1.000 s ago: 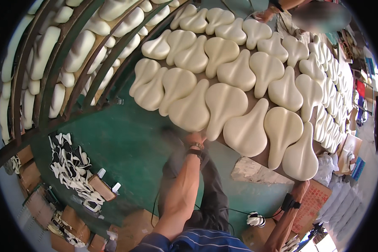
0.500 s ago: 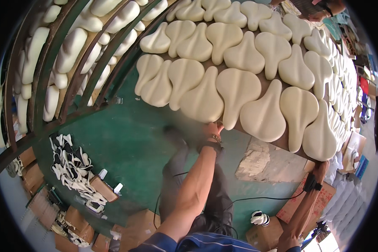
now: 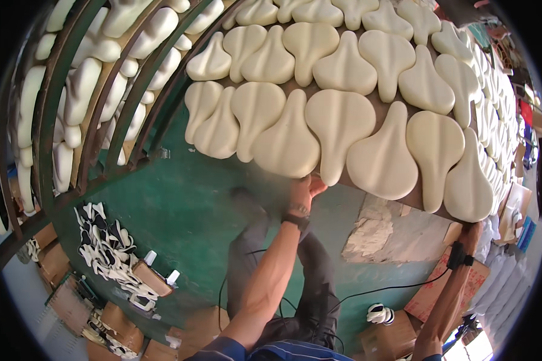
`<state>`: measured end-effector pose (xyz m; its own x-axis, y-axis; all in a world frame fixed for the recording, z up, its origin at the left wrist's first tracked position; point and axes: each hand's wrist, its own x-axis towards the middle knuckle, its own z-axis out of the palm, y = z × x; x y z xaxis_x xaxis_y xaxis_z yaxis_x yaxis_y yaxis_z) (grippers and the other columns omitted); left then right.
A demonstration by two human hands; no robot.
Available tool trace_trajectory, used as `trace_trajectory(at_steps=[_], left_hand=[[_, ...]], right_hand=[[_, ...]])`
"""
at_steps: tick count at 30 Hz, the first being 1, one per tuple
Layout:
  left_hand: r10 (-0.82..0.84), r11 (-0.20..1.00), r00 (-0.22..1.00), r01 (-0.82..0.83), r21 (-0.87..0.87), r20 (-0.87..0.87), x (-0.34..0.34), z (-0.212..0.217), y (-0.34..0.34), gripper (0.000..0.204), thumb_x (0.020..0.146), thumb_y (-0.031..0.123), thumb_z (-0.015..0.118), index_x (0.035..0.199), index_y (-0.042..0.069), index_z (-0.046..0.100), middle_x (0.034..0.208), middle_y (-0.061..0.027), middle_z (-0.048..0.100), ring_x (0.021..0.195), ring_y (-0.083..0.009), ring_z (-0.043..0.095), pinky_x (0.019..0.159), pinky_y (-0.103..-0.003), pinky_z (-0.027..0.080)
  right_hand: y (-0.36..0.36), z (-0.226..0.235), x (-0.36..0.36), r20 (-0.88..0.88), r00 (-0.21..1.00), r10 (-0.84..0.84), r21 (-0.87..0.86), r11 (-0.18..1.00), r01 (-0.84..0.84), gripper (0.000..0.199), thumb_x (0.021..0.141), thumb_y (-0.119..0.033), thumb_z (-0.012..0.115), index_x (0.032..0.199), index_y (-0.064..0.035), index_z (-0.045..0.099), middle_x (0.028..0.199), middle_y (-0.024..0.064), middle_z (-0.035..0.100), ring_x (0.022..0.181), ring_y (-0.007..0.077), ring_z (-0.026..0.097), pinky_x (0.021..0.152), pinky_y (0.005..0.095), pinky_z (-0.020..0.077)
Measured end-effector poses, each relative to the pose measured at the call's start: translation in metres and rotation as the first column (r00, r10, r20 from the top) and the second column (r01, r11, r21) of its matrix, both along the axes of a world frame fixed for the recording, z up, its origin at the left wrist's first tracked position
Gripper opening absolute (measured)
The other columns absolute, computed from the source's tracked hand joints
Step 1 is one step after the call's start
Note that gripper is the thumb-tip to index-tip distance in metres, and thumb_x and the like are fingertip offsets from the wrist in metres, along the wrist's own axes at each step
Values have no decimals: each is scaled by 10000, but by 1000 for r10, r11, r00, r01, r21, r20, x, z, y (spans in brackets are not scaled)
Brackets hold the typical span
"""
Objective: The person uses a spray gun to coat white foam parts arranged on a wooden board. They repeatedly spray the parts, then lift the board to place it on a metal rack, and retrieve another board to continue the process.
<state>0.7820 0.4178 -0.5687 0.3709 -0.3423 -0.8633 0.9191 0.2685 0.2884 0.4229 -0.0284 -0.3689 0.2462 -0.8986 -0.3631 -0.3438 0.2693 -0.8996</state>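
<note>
A wide brown board fills the upper view. It carries several rows of cream foam saddle shapes lying close together. My left hand, with a dark watch on its wrist, grips the board's near edge from below, under the middle saddles. My right hand, a black band on its wrist, holds the same edge further right and is partly hidden beneath the board. My dark trousers and one shoe show below, over the green floor.
A green metal rack at the left holds more cream saddles on its shelves. Black-and-white pieces, cardboard boxes and white-capped bottles lie at the lower left. A pale torn sheet and a black cable are on the floor.
The board of saddles has grown larger and nearer in view. The rack has slid toward the left rim. Both hands have stayed on the board's near edge.
</note>
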Motion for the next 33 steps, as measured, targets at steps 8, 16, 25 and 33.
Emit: trace_trajectory(at_steps=[8,16,25,33], left_hand=[[-616,784,587,388,485,526,163,56,143,200,940,194,547,897,27,648,788,-76,673,685,-137,651,598,-261,526],[-769,595,195,-129,794,608,480,-142,210,496,866,182,515,1328,7,462,1363,-183,502,1272,-304,476,1068,-375,359],[-816,558,159,-34,829,556,503,-167,208,467,874,302,565,1240,13,538,1257,-168,575,1203,-283,512,1036,-358,361],[-804,584,212,463,667,556,233,31,239,166,890,77,484,921,25,638,760,-55,673,713,-118,654,549,-237,506]], right_hand=[[-14,-46,-46,48,997,-53,81,995,49,308,934,-184,511,1146,33,564,1106,123,631,1018,242,614,878,376,496],[-18,-90,-35,17,1000,14,-182,983,-11,293,932,-175,512,1133,31,567,1115,118,617,1033,231,598,889,370,480],[4,-111,-53,-27,999,43,-420,906,-50,277,930,-165,512,1119,29,572,1124,113,601,1050,218,580,901,363,463],[39,-120,-75,0,999,42,-509,860,-36,263,929,-157,512,1106,27,575,1133,109,587,1065,207,565,912,357,447]])
